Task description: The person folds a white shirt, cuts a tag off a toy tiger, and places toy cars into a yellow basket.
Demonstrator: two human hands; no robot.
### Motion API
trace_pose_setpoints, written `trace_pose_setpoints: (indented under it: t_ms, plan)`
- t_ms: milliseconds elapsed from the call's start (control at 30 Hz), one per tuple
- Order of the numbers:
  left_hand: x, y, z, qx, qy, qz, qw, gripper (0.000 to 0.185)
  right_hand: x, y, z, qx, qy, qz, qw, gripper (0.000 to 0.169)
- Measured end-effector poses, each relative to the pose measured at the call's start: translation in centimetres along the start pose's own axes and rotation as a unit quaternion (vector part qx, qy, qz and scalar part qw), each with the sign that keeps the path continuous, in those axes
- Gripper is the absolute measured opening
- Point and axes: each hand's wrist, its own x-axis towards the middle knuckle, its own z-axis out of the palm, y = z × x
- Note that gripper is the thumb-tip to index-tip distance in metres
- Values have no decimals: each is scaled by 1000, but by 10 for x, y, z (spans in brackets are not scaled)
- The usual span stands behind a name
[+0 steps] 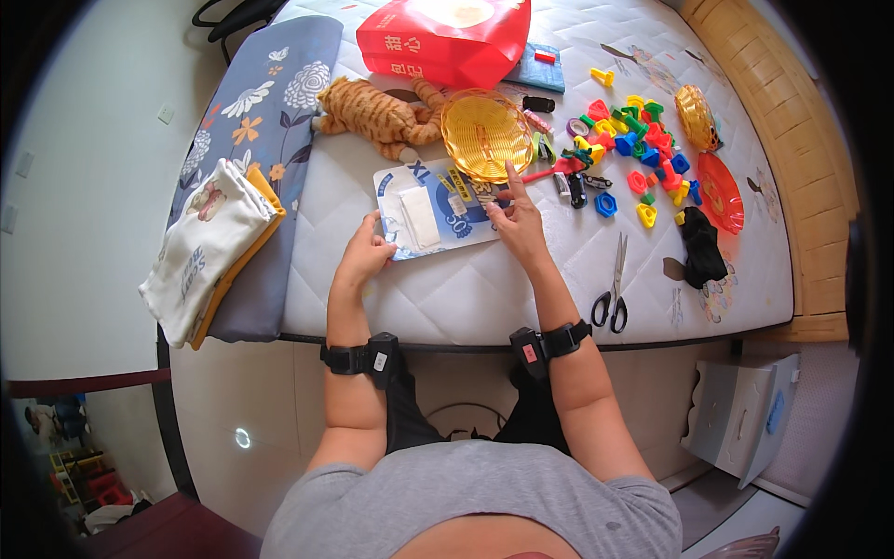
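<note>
A flat blue-and-white printed package point(464, 232) with writing and a white rectangular panel lies before me on the mattress. My left hand point(366, 244) pinches its lower left edge, thumb on top. At the package's right edge is my right hand point(518, 220); its thumb rests on the printed face and its index finger stretches toward the basket. The golden woven basket point(485, 133) overlaps the package's upper right part and hides some of it. Behind the package's left side, a striped orange plush cat point(370, 112) lies on its side.
Coloured plastic nuts and bolts point(649, 143) are scattered right, near toy cars point(577, 191), scissors point(614, 283), a red plate point(721, 192), a second basket point(696, 117) and black cloth point(702, 248). Folded clothes point(209, 244) lie left; a red bag point(447, 49) stands behind. The mattress point(433, 300) ends before me.
</note>
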Motion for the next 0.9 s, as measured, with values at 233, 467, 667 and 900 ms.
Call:
trace_pose_setpoints:
  t_ms: [233, 467, 667, 900]
  plan:
    - [-1, -6, -3, 82, 23, 8, 996, 62, 1, 3, 6, -24, 37, 28, 999, 37]
    - [1, -7, -2, 162, 57, 10, 985, 61, -4, -9, -6, 32, 97, 37, 994, 23]
    - [3, -12, -17, 215, 101, -19, 971, 46, -7, -15, -25, 26, 180, -30, 983, 27]
    - [-8, -10, -34, 311, 291, 19, 905, 33, -4, -13, -51, 40, 259, -18, 965, 23]
